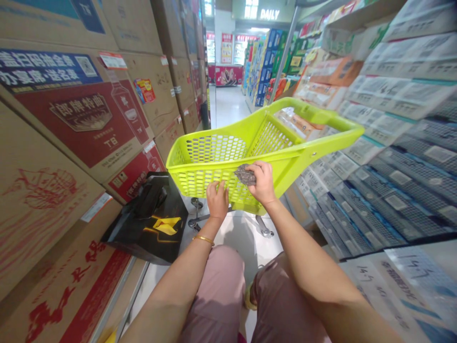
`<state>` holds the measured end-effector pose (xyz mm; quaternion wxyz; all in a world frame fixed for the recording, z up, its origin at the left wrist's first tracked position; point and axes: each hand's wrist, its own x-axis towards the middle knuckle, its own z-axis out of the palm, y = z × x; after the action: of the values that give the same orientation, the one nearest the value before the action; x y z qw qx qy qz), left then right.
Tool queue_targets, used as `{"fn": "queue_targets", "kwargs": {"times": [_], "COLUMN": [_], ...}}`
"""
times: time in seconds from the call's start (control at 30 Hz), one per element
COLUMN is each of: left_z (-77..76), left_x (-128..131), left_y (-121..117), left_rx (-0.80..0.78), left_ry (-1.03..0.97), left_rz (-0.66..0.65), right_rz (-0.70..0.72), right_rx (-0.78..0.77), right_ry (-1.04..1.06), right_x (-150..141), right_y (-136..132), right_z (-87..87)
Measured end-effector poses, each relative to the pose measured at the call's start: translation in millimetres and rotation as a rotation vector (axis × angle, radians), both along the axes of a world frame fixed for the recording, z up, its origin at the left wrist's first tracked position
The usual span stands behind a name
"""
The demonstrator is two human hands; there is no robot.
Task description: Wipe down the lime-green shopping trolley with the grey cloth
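Perforated lime plastic basket (214,162): left hand (217,200) lies flat on its mesh wall, right hand (263,183) pinches a crumpled grey rag (245,175).

Bright overhead shop lighting is flooding the aisle, glaring off the glossy white tiled floor (228,102) at upper centre. Wide-angle distortion is bending the frame edges, and the stacked brown cardboard cartons (43,200) at left are blurring slightly.

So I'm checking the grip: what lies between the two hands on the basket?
In the head view, only bare green mesh of the basket wall lies between the left hand and the right hand, which holds a dark cloth.
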<state>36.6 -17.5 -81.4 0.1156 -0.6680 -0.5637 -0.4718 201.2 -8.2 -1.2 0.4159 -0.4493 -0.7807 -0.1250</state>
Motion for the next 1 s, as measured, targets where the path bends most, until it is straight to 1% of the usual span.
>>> {"fn": "queue_targets", "kwargs": {"times": [0.1, 0.23, 0.3, 0.43, 0.53, 0.67, 0.73, 0.83, 1.0], "left_z": [3.9, 9.6, 10.2, 7.9, 7.3, 8.3, 7.6, 4.1, 0.2], "left_x": [7, 21, 27, 35, 36, 34, 32, 29, 25], "left_y": [-4, -6, -5, 1, 4, 9, 13, 17, 21], "left_rx": [0.028, 0.022, 0.015, -0.017, -0.045, -0.059, -0.066, -0.07, -0.036], "left_ry": [-0.015, 0.09, 0.128, 0.134, 0.126, 0.136, 0.145, 0.147, 0.146], "left_rz": [0.018, -0.091, -0.12, -0.094, -0.093, -0.095, -0.106, -0.12, -0.126], "right_rz": [0.034, 0.028, 0.027, 0.023, 0.0, -0.074, -0.095, -0.122, -0.071], "right_rx": [-0.005, -0.005, -0.002, -0.006, 0.015, 0.021, 0.008, 0.004, -0.033], "right_ry": [0.049, 0.053, 0.054, 0.08, 0.045, -0.072, -0.129, -0.175, -0.34], "right_x": [1, 2, 2, 5, 7, 8, 7, 6, 6], "right_y": [-1, -2, -3, -4, -5, -4, -1, 2, 2], "right_z": [2.1, 2.0, 0.9, -0.9, -0.4, -2.1, -7.1, -20.2, -48.0]}}
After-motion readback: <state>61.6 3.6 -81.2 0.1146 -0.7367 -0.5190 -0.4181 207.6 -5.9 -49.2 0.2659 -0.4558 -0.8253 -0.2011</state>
